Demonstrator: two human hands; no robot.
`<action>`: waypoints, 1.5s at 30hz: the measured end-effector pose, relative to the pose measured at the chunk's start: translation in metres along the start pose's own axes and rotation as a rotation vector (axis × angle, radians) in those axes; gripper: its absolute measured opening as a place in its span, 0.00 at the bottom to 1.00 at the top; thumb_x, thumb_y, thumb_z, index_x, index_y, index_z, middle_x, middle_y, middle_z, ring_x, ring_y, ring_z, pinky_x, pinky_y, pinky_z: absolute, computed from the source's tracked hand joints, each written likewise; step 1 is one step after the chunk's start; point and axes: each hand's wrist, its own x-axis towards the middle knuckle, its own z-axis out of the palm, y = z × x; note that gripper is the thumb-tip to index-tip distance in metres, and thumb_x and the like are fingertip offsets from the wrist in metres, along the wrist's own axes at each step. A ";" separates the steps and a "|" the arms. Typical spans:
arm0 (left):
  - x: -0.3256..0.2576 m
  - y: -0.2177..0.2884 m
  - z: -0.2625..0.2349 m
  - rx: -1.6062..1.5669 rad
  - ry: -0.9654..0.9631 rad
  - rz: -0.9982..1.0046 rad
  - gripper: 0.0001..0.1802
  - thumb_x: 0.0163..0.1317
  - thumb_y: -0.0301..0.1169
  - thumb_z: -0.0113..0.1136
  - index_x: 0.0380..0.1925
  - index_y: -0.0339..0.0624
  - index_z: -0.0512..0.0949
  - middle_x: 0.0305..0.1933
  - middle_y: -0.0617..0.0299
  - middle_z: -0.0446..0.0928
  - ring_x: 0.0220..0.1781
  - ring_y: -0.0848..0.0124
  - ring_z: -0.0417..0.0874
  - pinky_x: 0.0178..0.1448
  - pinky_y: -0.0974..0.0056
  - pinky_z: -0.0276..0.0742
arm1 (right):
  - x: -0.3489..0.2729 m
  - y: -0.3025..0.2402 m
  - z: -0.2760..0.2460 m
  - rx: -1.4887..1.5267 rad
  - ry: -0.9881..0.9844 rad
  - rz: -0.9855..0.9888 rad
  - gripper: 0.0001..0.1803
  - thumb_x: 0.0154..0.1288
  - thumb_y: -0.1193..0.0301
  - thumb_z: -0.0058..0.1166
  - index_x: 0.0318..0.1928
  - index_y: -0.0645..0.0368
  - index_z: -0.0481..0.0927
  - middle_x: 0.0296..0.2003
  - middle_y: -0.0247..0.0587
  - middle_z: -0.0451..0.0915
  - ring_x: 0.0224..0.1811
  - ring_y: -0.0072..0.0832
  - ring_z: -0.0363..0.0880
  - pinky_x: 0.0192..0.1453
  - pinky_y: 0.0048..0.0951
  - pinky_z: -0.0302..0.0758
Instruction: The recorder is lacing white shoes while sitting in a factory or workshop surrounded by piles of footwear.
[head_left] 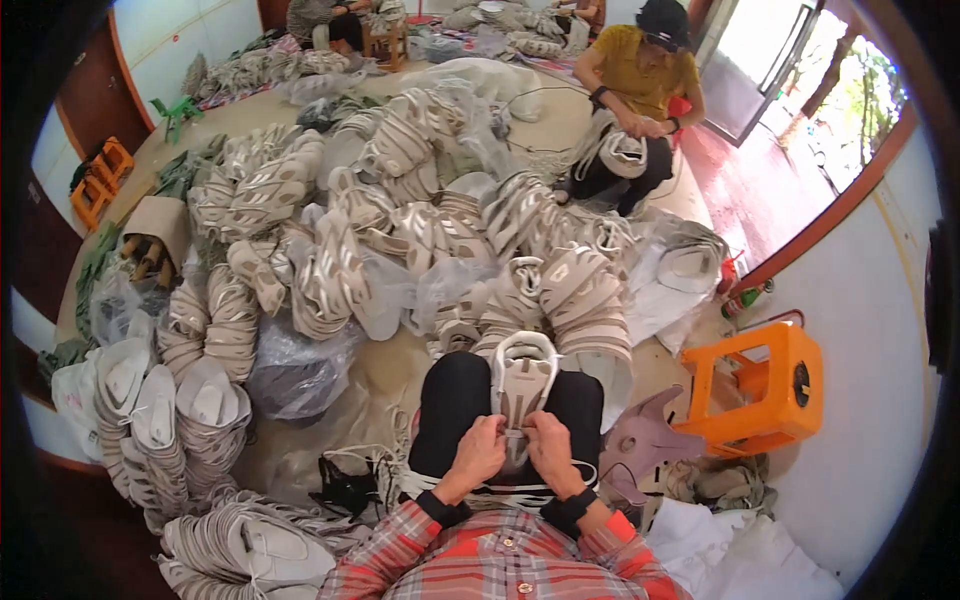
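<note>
A beige-and-white shoe upper (524, 375) rests on my lap between my knees, its collar pointing away from me. My left hand (480, 450) is closed in a pinch at the upper's near left side. On the opposite side my right hand (553, 450) pinches the upper too, close to the other hand. A pale strip, perhaps lace, crosses between the fingertips; too small to be sure. White shoelaces (590, 472) hang loose across my lap below the wrists. Both wrists wear dark bands.
Stacked beige shoe uppers (340, 270) spread ahead and to the left, some in clear plastic bags (300, 370). An orange stool (755, 385) stands right, near a mauve piece (645, 440). Across the pile, a co-worker (645, 80) handles another upper. More people sit at the back.
</note>
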 end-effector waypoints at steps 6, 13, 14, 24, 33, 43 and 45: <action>0.000 -0.002 0.006 -0.008 -0.022 0.006 0.17 0.53 0.24 0.50 0.45 0.34 0.69 0.41 0.45 0.72 0.43 0.50 0.75 0.46 0.54 0.71 | -0.002 0.004 0.009 0.132 0.033 0.135 0.06 0.49 0.81 0.55 0.28 0.63 0.72 0.22 0.46 0.76 0.24 0.36 0.77 0.30 0.31 0.73; 0.000 0.002 0.003 0.025 0.022 -0.005 0.17 0.53 0.24 0.50 0.44 0.31 0.71 0.42 0.45 0.74 0.43 0.54 0.77 0.47 0.57 0.72 | -0.006 0.004 0.014 0.271 0.052 0.292 0.07 0.51 0.80 0.56 0.30 0.64 0.71 0.20 0.43 0.74 0.22 0.29 0.76 0.26 0.29 0.72; 0.000 0.001 0.003 0.002 0.007 -0.012 0.17 0.53 0.23 0.50 0.44 0.31 0.71 0.42 0.45 0.74 0.43 0.54 0.77 0.47 0.57 0.72 | -0.007 0.004 0.013 0.341 0.001 0.395 0.08 0.51 0.80 0.56 0.31 0.64 0.70 0.19 0.43 0.73 0.23 0.29 0.76 0.26 0.29 0.72; 0.002 0.001 0.002 0.032 -0.024 0.059 0.15 0.53 0.23 0.50 0.43 0.33 0.69 0.40 0.45 0.72 0.40 0.51 0.76 0.45 0.53 0.72 | -0.007 -0.006 0.017 0.224 0.078 0.278 0.08 0.55 0.78 0.56 0.32 0.64 0.70 0.21 0.41 0.75 0.22 0.25 0.75 0.27 0.26 0.73; 0.028 -0.002 0.000 0.527 -0.182 0.298 0.05 0.54 0.27 0.49 0.27 0.36 0.68 0.28 0.50 0.75 0.25 0.51 0.79 0.28 0.55 0.76 | -0.006 0.000 0.021 0.410 0.108 0.340 0.07 0.56 0.78 0.54 0.34 0.64 0.70 0.23 0.39 0.75 0.20 0.22 0.74 0.21 0.24 0.72; 0.048 -0.006 -0.183 0.937 0.074 0.413 0.04 0.59 0.27 0.47 0.30 0.38 0.66 0.24 0.51 0.66 0.28 0.55 0.74 0.30 0.57 0.70 | -0.008 -0.032 -0.163 0.140 -0.648 0.488 0.15 0.55 0.69 0.54 0.43 0.62 0.74 0.23 0.41 0.77 0.23 0.25 0.75 0.27 0.28 0.72; 0.053 -0.017 -0.165 0.725 0.262 0.357 0.04 0.60 0.27 0.46 0.30 0.38 0.65 0.25 0.51 0.68 0.27 0.55 0.75 0.29 0.56 0.71 | -0.018 -0.047 -0.173 0.293 -0.693 0.457 0.17 0.58 0.71 0.52 0.47 0.62 0.72 0.24 0.36 0.76 0.20 0.21 0.71 0.26 0.25 0.70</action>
